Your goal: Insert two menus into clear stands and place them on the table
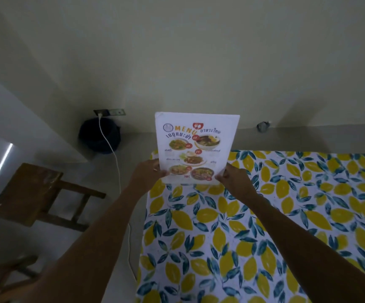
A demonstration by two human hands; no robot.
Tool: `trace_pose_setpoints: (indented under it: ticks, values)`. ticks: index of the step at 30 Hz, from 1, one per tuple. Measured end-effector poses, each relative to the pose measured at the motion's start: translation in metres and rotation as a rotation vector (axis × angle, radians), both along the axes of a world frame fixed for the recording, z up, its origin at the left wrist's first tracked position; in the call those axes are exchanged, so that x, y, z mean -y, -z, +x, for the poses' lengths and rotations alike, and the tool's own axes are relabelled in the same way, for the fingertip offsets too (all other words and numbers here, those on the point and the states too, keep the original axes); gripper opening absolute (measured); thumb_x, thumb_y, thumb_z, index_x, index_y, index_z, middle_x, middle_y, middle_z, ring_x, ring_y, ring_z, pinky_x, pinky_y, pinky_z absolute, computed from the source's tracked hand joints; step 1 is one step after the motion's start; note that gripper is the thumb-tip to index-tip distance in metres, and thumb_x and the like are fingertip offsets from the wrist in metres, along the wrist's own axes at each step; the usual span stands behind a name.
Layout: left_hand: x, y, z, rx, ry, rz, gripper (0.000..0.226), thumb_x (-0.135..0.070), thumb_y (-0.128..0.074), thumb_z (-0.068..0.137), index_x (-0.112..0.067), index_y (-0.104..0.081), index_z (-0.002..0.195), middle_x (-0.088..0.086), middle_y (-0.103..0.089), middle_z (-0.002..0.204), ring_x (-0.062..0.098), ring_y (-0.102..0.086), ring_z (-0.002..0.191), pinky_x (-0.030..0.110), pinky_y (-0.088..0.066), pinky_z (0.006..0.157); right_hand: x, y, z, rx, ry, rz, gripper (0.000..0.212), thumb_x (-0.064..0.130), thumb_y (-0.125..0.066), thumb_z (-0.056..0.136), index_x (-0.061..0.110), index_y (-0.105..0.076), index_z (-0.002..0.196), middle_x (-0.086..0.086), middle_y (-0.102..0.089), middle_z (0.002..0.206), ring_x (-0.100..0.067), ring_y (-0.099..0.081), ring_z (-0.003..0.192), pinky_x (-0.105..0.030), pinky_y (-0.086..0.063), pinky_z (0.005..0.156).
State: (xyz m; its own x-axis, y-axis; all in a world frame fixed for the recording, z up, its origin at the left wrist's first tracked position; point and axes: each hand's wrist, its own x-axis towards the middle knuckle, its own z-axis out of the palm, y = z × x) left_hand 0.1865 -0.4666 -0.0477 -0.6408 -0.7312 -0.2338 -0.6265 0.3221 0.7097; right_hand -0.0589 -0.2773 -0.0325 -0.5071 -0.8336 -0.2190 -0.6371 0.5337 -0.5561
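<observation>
Menu [195, 147]: upright, printed face toward the camera, held above the far-left corner of the table [264, 226]; whether it sits in a clear stand cannot be told. Left hand [147, 173] grips its lower edge at 7 o'clock. Right hand [235, 179] grips at 5 o'clock. Table covered in lemon-print cloth. Wooden chair [35, 193] at 9 o'clock. Dark bin [99, 136] at 10 o'clock, white cable [113, 156] crossing it.
</observation>
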Motion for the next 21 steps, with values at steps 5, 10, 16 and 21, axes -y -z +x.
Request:
trace_pose_setpoints:
  ticks: [5, 10, 16, 21]
  values:
    - [-0.007, -0.003, 0.002, 0.020, 0.023, -0.045, 0.032, -0.042, -0.066, 0.087, -0.028, -0.068, 0.116, -0.001, -0.075, 0.101, 0.015, -0.068, 0.085, 0.035, -0.056, 0.075, -0.004, 0.002, 0.002, 0.038, 0.006, -0.019, 0.030, 0.028, -0.065, 0.090, 0.006, -0.061, 0.110, -0.014, -0.072, 0.091, -0.031, -0.067, 0.084, -0.029, -0.042, 0.063]
    - [-0.019, 0.004, 0.001, 0.091, -0.010, -0.019, 0.028, -0.037, -0.066, 0.089, -0.018, -0.068, 0.109, 0.005, -0.073, 0.097, 0.019, -0.065, 0.082, 0.036, -0.053, 0.074, -0.005, 0.004, 0.006, 0.069, 0.022, -0.026, 0.031, 0.026, -0.062, 0.092, 0.003, -0.059, 0.112, -0.017, -0.070, 0.092, -0.033, -0.065, 0.087, -0.029, -0.041, 0.066]
    - [-0.027, 0.002, 0.000, 0.065, -0.115, 0.066, 0.038, -0.030, -0.073, 0.084, -0.013, -0.063, 0.117, 0.005, -0.070, 0.110, 0.022, -0.065, 0.097, 0.038, -0.052, 0.084, -0.006, -0.002, 0.006, 0.130, 0.032, -0.010, 0.025, 0.023, -0.061, 0.092, 0.005, -0.057, 0.109, -0.017, -0.068, 0.096, -0.033, -0.063, 0.091, -0.028, -0.038, 0.068]
    - [-0.036, -0.011, 0.004, 0.109, -0.153, 0.037, 0.046, -0.027, -0.077, 0.081, -0.004, -0.056, 0.115, 0.011, -0.066, 0.112, 0.020, -0.061, 0.092, 0.028, -0.042, 0.075, -0.012, -0.010, 0.002, 0.173, 0.032, -0.028, 0.021, 0.024, -0.065, 0.090, 0.010, -0.053, 0.100, -0.011, -0.068, 0.102, -0.031, -0.067, 0.087, -0.031, -0.046, 0.064]
